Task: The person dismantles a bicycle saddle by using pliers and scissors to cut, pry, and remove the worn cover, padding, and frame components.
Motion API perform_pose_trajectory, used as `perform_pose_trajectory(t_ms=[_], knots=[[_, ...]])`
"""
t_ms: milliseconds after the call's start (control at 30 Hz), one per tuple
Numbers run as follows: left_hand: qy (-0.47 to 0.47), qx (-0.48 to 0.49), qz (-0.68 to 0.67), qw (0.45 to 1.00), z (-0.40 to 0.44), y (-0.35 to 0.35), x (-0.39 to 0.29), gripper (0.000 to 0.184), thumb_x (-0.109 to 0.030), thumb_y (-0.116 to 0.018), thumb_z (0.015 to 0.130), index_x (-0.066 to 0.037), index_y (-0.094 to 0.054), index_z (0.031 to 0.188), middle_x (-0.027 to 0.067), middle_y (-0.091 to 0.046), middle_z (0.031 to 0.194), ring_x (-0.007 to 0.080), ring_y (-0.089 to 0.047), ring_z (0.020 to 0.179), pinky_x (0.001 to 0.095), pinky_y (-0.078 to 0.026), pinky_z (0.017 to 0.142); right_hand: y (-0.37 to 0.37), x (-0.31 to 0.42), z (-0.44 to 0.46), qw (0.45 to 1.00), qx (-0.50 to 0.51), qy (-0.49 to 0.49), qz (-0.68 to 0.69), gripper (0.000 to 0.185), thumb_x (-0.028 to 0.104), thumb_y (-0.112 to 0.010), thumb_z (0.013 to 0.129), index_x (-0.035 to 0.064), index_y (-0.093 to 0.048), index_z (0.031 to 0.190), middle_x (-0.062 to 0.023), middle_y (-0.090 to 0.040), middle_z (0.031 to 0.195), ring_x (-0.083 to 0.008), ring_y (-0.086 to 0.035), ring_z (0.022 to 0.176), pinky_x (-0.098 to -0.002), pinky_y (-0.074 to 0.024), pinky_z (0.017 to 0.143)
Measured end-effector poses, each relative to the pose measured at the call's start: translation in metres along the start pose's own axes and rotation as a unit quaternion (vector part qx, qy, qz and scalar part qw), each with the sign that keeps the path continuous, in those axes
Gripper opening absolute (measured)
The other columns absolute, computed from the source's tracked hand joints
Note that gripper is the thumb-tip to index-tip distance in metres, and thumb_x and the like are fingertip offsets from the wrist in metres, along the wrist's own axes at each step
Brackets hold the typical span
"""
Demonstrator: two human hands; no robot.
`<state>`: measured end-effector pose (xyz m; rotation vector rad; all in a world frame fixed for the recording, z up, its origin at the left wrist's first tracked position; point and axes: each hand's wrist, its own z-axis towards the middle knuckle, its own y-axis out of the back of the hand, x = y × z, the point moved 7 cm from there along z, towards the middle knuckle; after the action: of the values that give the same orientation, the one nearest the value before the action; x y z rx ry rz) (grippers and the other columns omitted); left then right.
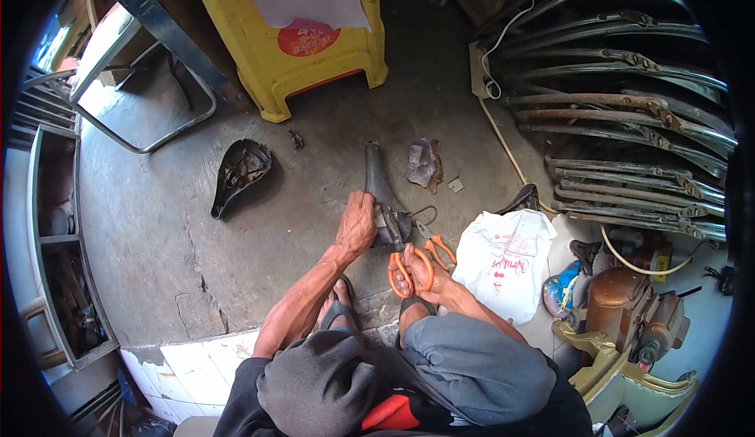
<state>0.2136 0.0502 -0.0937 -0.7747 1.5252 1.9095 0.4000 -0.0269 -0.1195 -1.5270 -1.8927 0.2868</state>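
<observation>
A long dark bicycle-type saddle (376, 171) lies on the grey floor in front of my feet, its narrow end pointing away from me. My left hand (358, 221) grips its left side, fingers closed on the edge. In my right hand (419, 272) are orange-handled pliers or cutters (425, 262), handles apart, with the jaws at the near, wide part of the saddle. Exactly what the jaws touch is too small to tell. A second orange-handled tool (440, 253) lies just right of my right hand.
A black shell-like piece (236, 171) lies left, a purplish scrap (425, 163) beyond the saddle. Farther off stands a yellow stool (303, 67). At right are a white plastic bag (503, 260), stacked metal frames (629, 114), a cable (503, 138) and a brown motor (619, 295).
</observation>
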Motion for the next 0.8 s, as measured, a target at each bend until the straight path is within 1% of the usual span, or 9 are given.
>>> perform_pose_trajectory(t_ms=[33, 267, 367, 467, 567, 633, 667, 767, 800], knots=[[0.020, -0.007, -0.020, 1.000, 0.001, 0.002, -0.002, 0.014, -0.001, -0.061, 0.089, 0.001, -0.051, 0.099, 0.0226, -0.053, 0.098, 0.0429, -0.053, 0.093, 0.0501, -0.045, 0.082, 0.000, 0.000, -0.001, 1.000, 0.000, 0.001, 0.003, 0.061, 0.059, -0.050, 0.094, 0.0013, -0.057, 0.113, -0.0037, -0.055, 0.081, -0.0112, -0.055, 0.062, -0.0269, -0.0484, 0.059], [0.009, -0.011, -0.014, 1.000, -0.006, -0.005, -0.002, 0.014, -0.001, -0.061, 0.090, 0.001, -0.051, 0.100, 0.0220, -0.053, 0.096, 0.0427, -0.054, 0.092, 0.0504, -0.045, 0.080, 0.000, -0.001, 0.003, 1.000, -0.003, 0.005, 0.015, 0.048, 0.046, -0.053, 0.094, 0.0022, -0.057, 0.113, -0.0036, -0.057, 0.082, -0.0111, -0.057, 0.064, -0.0257, -0.0491, 0.060], [0.007, -0.006, 0.019, 1.000, -0.005, -0.012, 0.002, 0.013, 0.000, -0.060, 0.090, 0.001, -0.051, 0.100, 0.0219, -0.053, 0.097, 0.0429, -0.054, 0.093, 0.0504, -0.045, 0.080, 0.001, -0.002, 0.003, 1.000, -0.006, 0.007, 0.017, 0.043, 0.041, -0.054, 0.094, 0.0026, -0.058, 0.113, -0.0035, -0.057, 0.082, -0.0110, -0.057, 0.064, -0.0252, -0.0494, 0.060], [-0.001, -0.024, -0.009, 1.000, -0.002, -0.006, -0.003, 0.013, 0.000, -0.060, 0.091, 0.001, -0.051, 0.100, 0.0220, -0.053, 0.098, 0.0432, -0.054, 0.093, 0.0508, -0.045, 0.080, 0.003, -0.006, 0.005, 1.000, -0.008, 0.008, 0.020, 0.037, 0.035, -0.055, 0.094, 0.0030, -0.058, 0.113, -0.0034, -0.058, 0.082, -0.0109, -0.058, 0.065, -0.0247, -0.0497, 0.060], [0.028, -0.023, -0.049, 0.998, 0.002, -0.006, 0.010, 0.009, -0.001, -0.057, 0.092, 0.001, -0.052, 0.098, 0.0228, -0.053, 0.098, 0.0435, -0.054, 0.092, 0.0497, -0.045, 0.081, 0.004, -0.008, 0.004, 1.000, -0.003, 0.008, 0.028, 0.032, 0.030, -0.056, 0.094, 0.0033, -0.058, 0.113, -0.0034, -0.058, 0.082, -0.0108, -0.058, 0.066, -0.0241, -0.0500, 0.061], [0.067, -0.063, -0.098, 0.991, 0.002, 0.006, 0.014, 0.010, 0.002, -0.057, 0.092, 0.001, -0.051, 0.101, 0.0223, -0.054, 0.098, 0.0447, -0.055, 0.090, 0.0503, -0.045, 0.079, 0.009, -0.007, 0.001, 0.999, 0.001, 0.010, 0.032, 0.029, 0.026, -0.057, 0.094, 0.0036, -0.058, 0.113, -0.0033, -0.058, 0.083, -0.0107, -0.059, 0.066, -0.0238, -0.0502, 0.061], [0.070, -0.064, -0.097, 0.991, 0.003, 0.010, 0.020, 0.010, 0.002, -0.057, 0.092, 0.001, -0.051, 0.101, 0.0223, -0.054, 0.098, 0.0447, -0.055, 0.090, 0.0503, -0.045, 0.079, 0.013, -0.004, -0.002, 0.999, 0.004, 0.012, 0.035, 0.028, 0.024, -0.058, 0.094, 0.0037, -0.058, 0.113, -0.0033, -0.059, 0.083, -0.0107, -0.059, 0.066, -0.0236, -0.0503, 0.061], [0.037, 0.041, -0.079, 0.995, 0.005, 0.022, 0.041, 0.008, -0.002, -0.056, 0.093, 0.000, -0.052, 0.099, 0.0224, -0.054, 0.100, 0.0444, -0.056, 0.094, 0.0488, -0.046, 0.084, 0.025, 0.011, -0.015, 0.998, 0.020, 0.025, 0.046, 0.024, 0.019, -0.059, 0.094, 0.0041, -0.059, 0.113, -0.0032, -0.059, 0.083, -0.0106, -0.059, 0.067, -0.0231, -0.0506, 0.061], [0.039, 0.042, -0.079, 0.995, 0.007, 0.035, 0.047, 0.008, -0.002, -0.056, 0.093, 0.000, -0.052, 0.099, 0.0224, -0.054, 0.100, 0.0444, -0.056, 0.094, 0.0488, -0.046, 0.084, 0.030, 0.021, -0.020, 0.998, 0.025, 0.038, 0.045, 0.022, 0.017, -0.059, 0.094, 0.0042, -0.059, 0.113, -0.0032, -0.059, 0.083, -0.0106, -0.060, 0.067, -0.0230, -0.0507, 0.062]])
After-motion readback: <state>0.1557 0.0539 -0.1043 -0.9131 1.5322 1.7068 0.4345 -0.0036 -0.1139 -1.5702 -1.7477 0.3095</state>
